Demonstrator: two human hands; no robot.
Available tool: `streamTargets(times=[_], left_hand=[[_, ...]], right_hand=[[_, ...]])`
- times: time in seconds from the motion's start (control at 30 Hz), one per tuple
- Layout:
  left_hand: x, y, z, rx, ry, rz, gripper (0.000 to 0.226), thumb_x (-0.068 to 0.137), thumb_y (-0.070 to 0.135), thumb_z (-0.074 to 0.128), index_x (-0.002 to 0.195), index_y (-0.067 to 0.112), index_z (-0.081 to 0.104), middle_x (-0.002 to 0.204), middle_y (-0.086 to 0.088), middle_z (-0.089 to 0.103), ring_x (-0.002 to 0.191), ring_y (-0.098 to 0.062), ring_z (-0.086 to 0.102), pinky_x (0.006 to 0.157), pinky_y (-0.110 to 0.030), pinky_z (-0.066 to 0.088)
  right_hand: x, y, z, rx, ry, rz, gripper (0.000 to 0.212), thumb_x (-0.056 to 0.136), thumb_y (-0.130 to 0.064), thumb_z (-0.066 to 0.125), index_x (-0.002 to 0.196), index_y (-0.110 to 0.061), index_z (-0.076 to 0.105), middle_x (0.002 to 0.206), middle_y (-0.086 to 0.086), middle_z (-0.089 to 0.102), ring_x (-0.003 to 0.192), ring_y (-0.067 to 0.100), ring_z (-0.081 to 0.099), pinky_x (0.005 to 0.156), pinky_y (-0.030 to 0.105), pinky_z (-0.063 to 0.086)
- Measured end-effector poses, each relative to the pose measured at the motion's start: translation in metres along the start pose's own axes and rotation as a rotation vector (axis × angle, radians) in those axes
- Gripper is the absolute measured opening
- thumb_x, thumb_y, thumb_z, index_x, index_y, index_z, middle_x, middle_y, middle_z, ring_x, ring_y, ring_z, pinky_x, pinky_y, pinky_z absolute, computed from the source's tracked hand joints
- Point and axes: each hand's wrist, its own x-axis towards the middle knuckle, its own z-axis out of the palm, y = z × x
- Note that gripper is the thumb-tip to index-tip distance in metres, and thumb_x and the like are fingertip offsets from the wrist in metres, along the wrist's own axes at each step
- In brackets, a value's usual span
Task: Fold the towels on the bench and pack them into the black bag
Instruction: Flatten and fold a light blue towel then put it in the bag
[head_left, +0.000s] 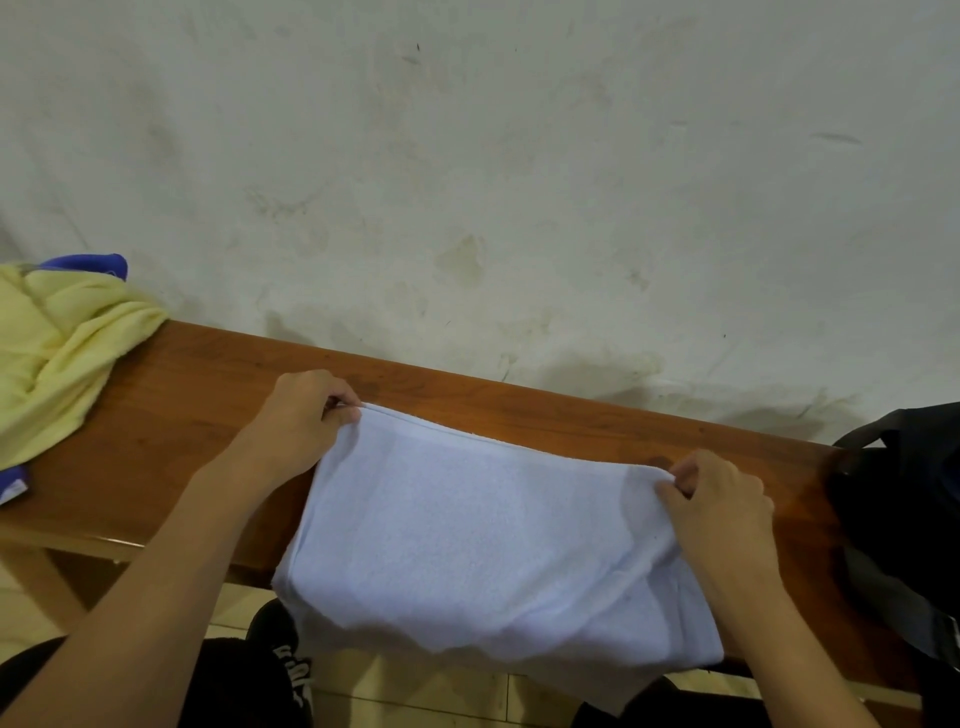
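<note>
On the wooden bench, a white towel overhangs the near edge; left hand and right hand pinch its far corners. Black bag, cut off right; yellow towel left, against a stained wall.

A stained white wall rises before me; below, pale floor tiles and my black trousers.

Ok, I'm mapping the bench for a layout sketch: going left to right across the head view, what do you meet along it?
Yellow towel → left hand pinching a corner → white towel → right hand pinching the other corner → black bag.
</note>
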Motion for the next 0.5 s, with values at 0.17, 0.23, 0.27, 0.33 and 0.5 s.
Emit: streamTargets(times=[0.17, 0.23, 0.27, 0.33, 0.5], left_hand=[[0.0, 0.0, 0.001, 0.004, -0.002, 0.001, 0.013, 0.092, 0.01, 0.065, 0.101, 0.009, 0.073, 0.099, -0.002, 0.064, 0.091, -0.014, 0.055, 0.081, -0.025, 0.041], [0.0, 0.0, 0.001, 0.005, -0.003, -0.003, 0.012, 0.092, 0.01, 0.065, 0.101, 0.009, 0.073, 0.097, -0.001, 0.063, 0.091, -0.014, 0.055, 0.08, -0.025, 0.041], [0.0, 0.0, 0.001, 0.005, -0.002, -0.004, 0.012, 0.092, 0.01, 0.065, 0.101, 0.009, 0.073, 0.097, -0.001, 0.063, 0.09, -0.014, 0.055, 0.08, -0.025, 0.041], [0.0, 0.0, 0.001, 0.002, 0.003, -0.003, 0.012, 0.092, 0.01, 0.065, 0.101, 0.009, 0.073, 0.098, -0.001, 0.064, 0.091, -0.014, 0.055, 0.08, -0.025, 0.041], [0.001, -0.001, 0.002, 0.006, 0.0, -0.012, 0.011, 0.092, 0.01, 0.065, 0.1, 0.01, 0.073, 0.1, -0.003, 0.065, 0.091, -0.014, 0.055, 0.081, -0.025, 0.041]], right_hand=[[0.003, 0.008, 0.004, -0.007, 0.022, -0.041, 0.026, 0.098, -0.023, 0.059, 0.075, -0.016, 0.067, 0.066, -0.005, 0.06, 0.06, 0.009, 0.055, 0.065, 0.032, 0.049], [0.004, 0.01, 0.008, -0.03, 0.009, -0.039, 0.033, 0.1, -0.023, 0.055, 0.069, -0.016, 0.066, 0.063, -0.003, 0.06, 0.057, 0.013, 0.057, 0.061, 0.037, 0.055], [0.004, 0.01, 0.009, -0.059, -0.003, -0.039, 0.034, 0.1, -0.024, 0.054, 0.068, -0.017, 0.066, 0.064, -0.002, 0.06, 0.057, 0.013, 0.057, 0.06, 0.035, 0.055], [0.004, 0.009, 0.01, -0.13, -0.011, -0.066, 0.035, 0.1, -0.026, 0.054, 0.068, -0.019, 0.065, 0.068, -0.002, 0.058, 0.06, 0.013, 0.056, 0.06, 0.032, 0.052], [0.002, 0.006, 0.012, -0.208, -0.058, -0.103, 0.034, 0.101, -0.024, 0.054, 0.068, -0.017, 0.062, 0.071, -0.003, 0.054, 0.062, 0.009, 0.053, 0.057, 0.023, 0.047]])
